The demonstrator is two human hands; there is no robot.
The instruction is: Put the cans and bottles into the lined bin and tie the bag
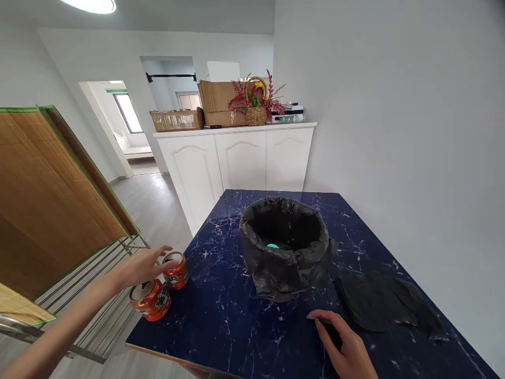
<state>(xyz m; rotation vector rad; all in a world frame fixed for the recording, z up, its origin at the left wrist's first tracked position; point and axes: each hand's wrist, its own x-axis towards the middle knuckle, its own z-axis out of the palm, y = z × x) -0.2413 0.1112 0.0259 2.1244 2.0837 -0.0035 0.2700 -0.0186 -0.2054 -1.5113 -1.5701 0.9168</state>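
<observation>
At the table's left edge two orange cans stand close together, a nearer can (152, 304) and a farther can (178, 275). My left hand (148, 266) is over them with fingers apart, its thumb in front of the farther can's top; whether it touches is unclear. A bin lined with a black bag (282, 268) stands mid-table, with something turquoise (272, 246) inside. My right hand (343, 339) is nearer than the bin, its thumb and forefinger curved close together, nothing visible between them. To its right a folded black bag (384, 302) lies flat.
The blue marbled table (213, 316) has a white wall on its right. Behind it a white cabinet (244, 158) carries cardboard boxes (177, 120) and a flower basket (256, 116). A metal rack (98, 295) with a bamboo mat (59, 195) stands at the left.
</observation>
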